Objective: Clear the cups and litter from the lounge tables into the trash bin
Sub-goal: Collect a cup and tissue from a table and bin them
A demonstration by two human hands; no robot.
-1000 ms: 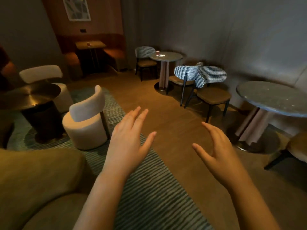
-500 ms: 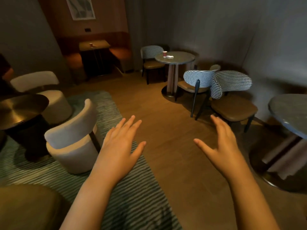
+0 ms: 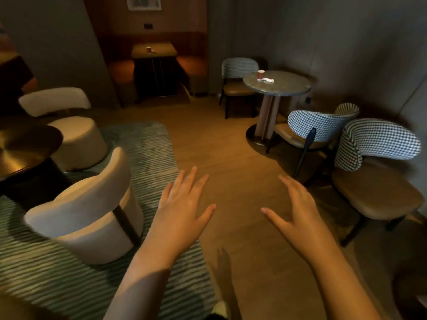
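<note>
red cup [image 3: 260,75] on round table [image 3: 288,86]; left hand [image 3: 182,213], right hand [image 3: 300,218] fingers [image 3: 190,179] spread, empty.

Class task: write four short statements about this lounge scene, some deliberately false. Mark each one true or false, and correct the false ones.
1. A red cup stands on the round grey table. True.
2. The left hand holds a cup. False: it is open and holds nothing.
3. White litter lies beside the red cup on that table. True.
4. The far square table bears nothing. False: a small cup stands on it.
</note>
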